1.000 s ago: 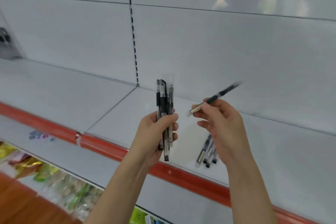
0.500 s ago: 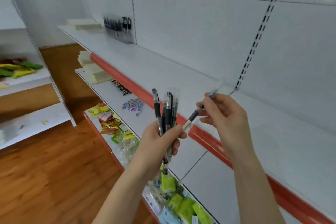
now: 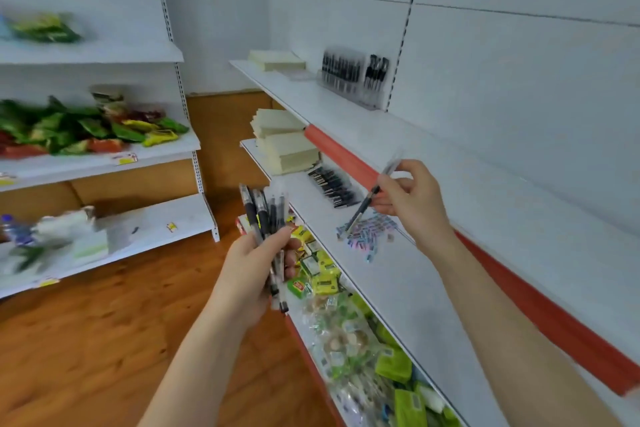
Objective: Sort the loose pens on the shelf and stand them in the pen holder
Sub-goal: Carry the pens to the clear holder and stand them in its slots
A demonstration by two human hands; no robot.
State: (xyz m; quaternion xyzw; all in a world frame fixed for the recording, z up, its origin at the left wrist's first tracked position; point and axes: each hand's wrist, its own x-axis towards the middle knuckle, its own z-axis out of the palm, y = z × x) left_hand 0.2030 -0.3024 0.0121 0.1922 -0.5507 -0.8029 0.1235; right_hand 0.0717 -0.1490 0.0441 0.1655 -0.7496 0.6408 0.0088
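My left hand (image 3: pixel 258 267) grips a bundle of several black gel pens (image 3: pixel 265 215), held upright in front of the shelves. To the right, my right hand (image 3: pixel 410 199) pinches a single pen (image 3: pixel 372 194) that slants down to the left. The clear pen holder (image 3: pixel 351 78) stands far back on the upper shelf (image 3: pixel 415 135) against the wall, with black pens standing in it. More black pens (image 3: pixel 332 184) lie in a loose pile on the shelf below.
Stacks of pale notepads (image 3: pixel 284 146) sit at the left ends of both shelves. Small coloured items (image 3: pixel 369 232) lie scattered on the middle shelf, green snack packs (image 3: pixel 363 333) fill the bottom one. Another shelving unit (image 3: pixel 104 156) with goods stands left, across the wooden floor.
My view has swung left along the aisle, bringing the pen holder and the far shelving into sight. Both hands keep their pens; the right hand has drawn away from the bundle.
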